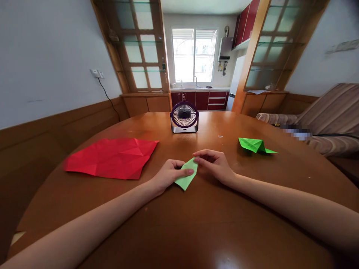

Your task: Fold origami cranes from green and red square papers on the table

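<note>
A small piece of folded light green paper (185, 182) is held above the middle of the wooden table. My left hand (170, 173) grips it from the left, thumb lying across its face and fingers behind. At the paper's upper right corner, the thumb and forefinger of my right hand (217, 166) pinch the edge. To the left lies a large creased sheet of red paper (114, 158), spread out on the tabletop. A brighter green folded paper (254, 145) rests to the right, partly raised along its creases.
A small purple desk fan (184, 116) stands on the wooden table (196, 231), beyond my hands. A striped sofa (331, 112) is at the right. Past the table are glass-shelved cabinets (140, 48) and a kitchen window (194, 56).
</note>
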A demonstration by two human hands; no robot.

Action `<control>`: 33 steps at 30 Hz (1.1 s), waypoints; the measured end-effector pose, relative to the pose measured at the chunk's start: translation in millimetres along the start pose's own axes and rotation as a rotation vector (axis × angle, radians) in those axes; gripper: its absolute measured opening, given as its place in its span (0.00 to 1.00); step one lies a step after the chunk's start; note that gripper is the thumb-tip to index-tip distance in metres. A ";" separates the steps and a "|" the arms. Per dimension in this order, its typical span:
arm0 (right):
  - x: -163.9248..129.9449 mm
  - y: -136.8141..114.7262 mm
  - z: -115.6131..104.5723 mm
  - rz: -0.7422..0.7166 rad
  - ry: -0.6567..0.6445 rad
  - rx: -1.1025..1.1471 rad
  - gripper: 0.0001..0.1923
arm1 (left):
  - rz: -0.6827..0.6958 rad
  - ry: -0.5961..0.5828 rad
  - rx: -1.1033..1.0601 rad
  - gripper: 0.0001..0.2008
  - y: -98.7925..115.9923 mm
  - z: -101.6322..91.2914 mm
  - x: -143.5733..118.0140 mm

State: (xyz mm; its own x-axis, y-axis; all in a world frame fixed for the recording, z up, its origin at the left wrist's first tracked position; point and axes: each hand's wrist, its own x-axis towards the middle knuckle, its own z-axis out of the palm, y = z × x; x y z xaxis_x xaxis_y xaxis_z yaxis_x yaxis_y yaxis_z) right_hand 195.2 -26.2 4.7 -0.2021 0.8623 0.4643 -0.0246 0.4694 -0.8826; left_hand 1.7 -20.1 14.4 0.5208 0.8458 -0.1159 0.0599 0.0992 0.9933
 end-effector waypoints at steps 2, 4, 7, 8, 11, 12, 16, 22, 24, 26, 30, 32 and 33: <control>0.8 0.6 -1.0 0.002 0.030 -0.014 0.11 | 0.025 0.023 -0.013 0.19 -0.5 -1.6 -0.7; 1.7 1.8 -1.6 -0.006 0.036 -0.009 0.10 | 0.056 0.052 -0.010 0.19 -0.7 -3.8 -1.4; 2.3 3.8 -2.5 -0.018 0.013 -0.017 0.11 | 0.088 0.098 0.018 0.18 -0.6 -7.3 -2.3; 2.2 4.4 -3.0 -0.022 0.006 -0.037 0.11 | 0.095 0.107 0.031 0.18 -0.6 -8.1 -2.5; 1.6 5.4 -5.3 -0.068 -0.007 -0.147 0.11 | 0.123 0.130 0.092 0.17 -0.7 -9.9 -3.0; 1.2 5.5 -6.0 -0.092 -0.011 -0.195 0.11 | 0.149 0.152 0.134 0.17 -0.8 -10.4 -3.3; -0.4 3.9 -6.6 -0.205 -0.005 -0.340 0.08 | 0.400 0.266 0.407 0.11 -0.1 -13.9 -5.7; -2.4 -0.5 -6.5 -0.348 -0.013 -0.447 0.06 | 0.577 0.291 0.604 0.09 2.1 -16.6 -10.4; -2.2 -1.8 -8.4 -0.405 -0.044 -0.473 0.06 | 0.565 0.270 0.575 0.09 2.6 -15.7 -10.2; -1.7 -2.7 -10.9 -0.456 -0.076 -0.490 0.07 | 0.541 0.244 0.528 0.09 3.2 -14.6 -9.3; -0.3 -3.0 -14.2 -0.516 -0.105 -0.514 0.09 | 0.469 0.225 0.419 0.11 4.2 -12.9 -7.9; 0.5 -2.6 -14.6 -0.525 -0.097 -0.520 0.10 | 0.467 0.221 0.414 0.11 4.1 -12.7 -7.9; 0.8 -2.3 -14.6 -0.530 -0.092 -0.520 0.10 | 0.473 0.219 0.427 0.11 3.7 -12.7 -8.0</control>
State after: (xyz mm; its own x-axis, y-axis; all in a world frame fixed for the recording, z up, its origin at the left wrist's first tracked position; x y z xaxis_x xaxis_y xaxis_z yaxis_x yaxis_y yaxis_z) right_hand 209.4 -23.9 8.2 -0.3733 0.4868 0.7897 0.3199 0.8666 -0.3830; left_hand -13.1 -19.9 19.0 0.3920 0.8383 0.3790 0.2226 -0.4862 0.8450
